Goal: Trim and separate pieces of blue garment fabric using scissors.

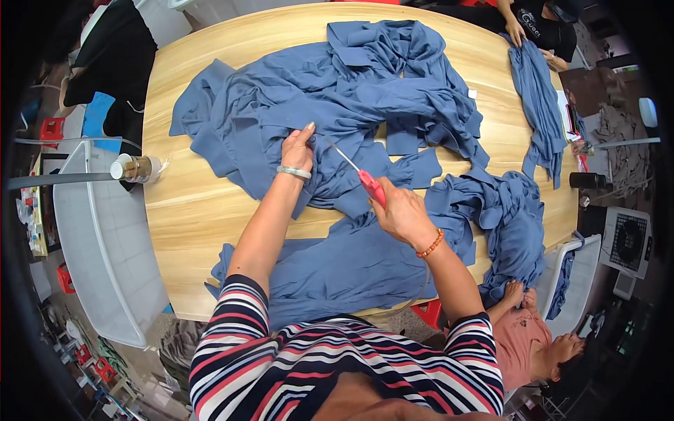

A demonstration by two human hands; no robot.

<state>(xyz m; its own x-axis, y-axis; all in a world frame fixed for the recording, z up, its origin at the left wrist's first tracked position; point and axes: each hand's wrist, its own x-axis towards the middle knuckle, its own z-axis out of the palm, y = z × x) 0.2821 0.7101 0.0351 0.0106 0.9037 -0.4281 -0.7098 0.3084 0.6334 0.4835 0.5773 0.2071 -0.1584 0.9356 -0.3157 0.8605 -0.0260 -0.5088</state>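
My left hand (298, 149), a pale bangle at its wrist, pinches the edge of a blue garment (242, 133) near the middle of the table. Thumb and fingertips are pressed together on the fabric. In my right hand (406, 214) is a red-handled tool (371, 186) with a slim metal shaft. Its tip points up and left, toward the cloth beside my left fingers. Whether the shaft is one blade or two closed together, I cannot tell. Several more blue garments (330, 277) lie crumpled around both hands and along the near edge.
The wooden table (189, 245) spreads under the cloth. At the far right, a person's hand (516, 33) touches a blue garment (537, 98). Another person (526, 344) at lower right grips cloth. White bins (98, 238) flank the table. A dark cylinder (590, 180) is at its right edge.
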